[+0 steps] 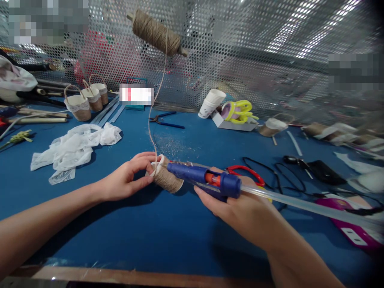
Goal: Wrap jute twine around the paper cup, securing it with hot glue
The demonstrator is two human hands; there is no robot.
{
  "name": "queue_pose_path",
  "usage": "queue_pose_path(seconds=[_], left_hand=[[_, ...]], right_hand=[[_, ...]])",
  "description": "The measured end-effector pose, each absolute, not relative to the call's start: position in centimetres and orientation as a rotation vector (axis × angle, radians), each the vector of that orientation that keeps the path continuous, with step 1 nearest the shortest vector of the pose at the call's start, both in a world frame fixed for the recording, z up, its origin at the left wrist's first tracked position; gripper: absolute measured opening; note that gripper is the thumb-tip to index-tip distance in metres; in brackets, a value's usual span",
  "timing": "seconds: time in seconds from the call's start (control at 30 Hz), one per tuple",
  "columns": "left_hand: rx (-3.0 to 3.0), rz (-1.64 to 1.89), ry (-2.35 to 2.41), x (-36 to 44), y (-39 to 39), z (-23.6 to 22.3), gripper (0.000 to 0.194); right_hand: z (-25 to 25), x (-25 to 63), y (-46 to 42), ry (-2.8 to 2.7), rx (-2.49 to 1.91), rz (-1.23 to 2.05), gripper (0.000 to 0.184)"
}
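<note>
My left hand (132, 175) grips a small paper cup (168, 180) wrapped in brown twine, lying tilted on its side with its white rim toward my fingers. My right hand (240, 212) is closed around a blue hot glue gun (192, 174), whose nozzle points at the cup near the rim. A long clear glue stick (285, 202) sticks out of the gun's back toward the right. From the cup, a strand of twine (150, 124) runs up to a twine spool (156, 33) on the mesh panel. The gun's trigger is hidden by my hand.
Blue-handled pliers (168, 120) lie behind the cup. White lace (72, 146) and several finished little baskets (78, 108) are at the left. Stacked paper cups (211, 102), red-handled scissors (247, 172), black cables (274, 176) and a purple power strip (351, 224) are at the right.
</note>
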State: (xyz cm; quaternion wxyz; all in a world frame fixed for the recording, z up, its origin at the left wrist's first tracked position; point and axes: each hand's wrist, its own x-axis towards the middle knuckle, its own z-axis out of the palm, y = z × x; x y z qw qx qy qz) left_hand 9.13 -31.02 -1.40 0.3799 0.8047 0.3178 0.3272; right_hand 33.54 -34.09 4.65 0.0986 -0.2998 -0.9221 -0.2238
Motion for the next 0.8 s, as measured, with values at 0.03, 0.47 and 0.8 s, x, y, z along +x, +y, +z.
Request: queue_pose_path(seconds=[0.03, 0.47, 0.8], left_hand=[[2.058, 0.836, 0.814, 9.13, -31.03, -1.4, 0.005], [2.055, 0.849, 0.789, 9.02, -31.0, -1.62, 0.004], [2.07, 0.848, 0.784, 9.11, -30.98, -1.65, 0.005]], right_hand=[[4.63, 33.59, -34.22, -2.722, -0.878, -0.613, 0.036], [4.51, 33.7, -33.72, -2.702, -0.803, -0.917, 0.042], [4.31, 33.92, -34.16, -2.659, -0.784, -0.858, 0.04]])
